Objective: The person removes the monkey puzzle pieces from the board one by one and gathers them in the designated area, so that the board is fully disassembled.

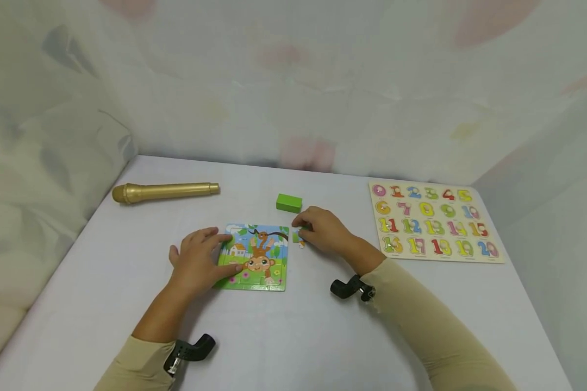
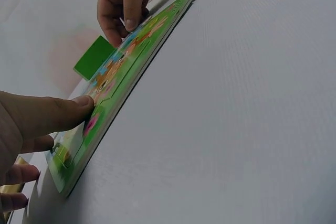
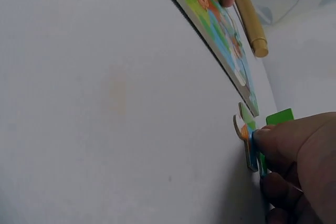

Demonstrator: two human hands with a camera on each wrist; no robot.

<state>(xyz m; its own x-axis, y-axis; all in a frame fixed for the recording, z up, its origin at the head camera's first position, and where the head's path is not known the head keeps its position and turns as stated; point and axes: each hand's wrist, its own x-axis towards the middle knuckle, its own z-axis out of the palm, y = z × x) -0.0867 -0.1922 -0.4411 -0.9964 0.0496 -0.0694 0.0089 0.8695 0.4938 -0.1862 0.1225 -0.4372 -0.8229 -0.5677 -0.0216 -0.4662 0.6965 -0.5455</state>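
A square monkey puzzle (image 1: pixel 254 258) lies flat on the white table. My left hand (image 1: pixel 195 263) is at its left side, thumb and index finger spread and resting on the picture; the left wrist view shows the thumb (image 2: pixel 63 113) on the puzzle's surface. Just right of the board, my right hand (image 1: pixel 325 231) pinches a small puzzle piece (image 1: pixel 297 237). Close up in the right wrist view, piece edges (image 3: pixel 248 137) stand between the right thumb and fingers (image 3: pixel 278 153), partly hidden; I cannot tell how many pieces are gripped.
A green block (image 1: pixel 289 203) stands behind the right hand. Toward the back left lies a gold microphone (image 1: pixel 168 191). On the right is a number board (image 1: pixel 435 222) with colourful numerals. Fabric walls (image 1: pixel 283 92) enclose the table's back and sides.
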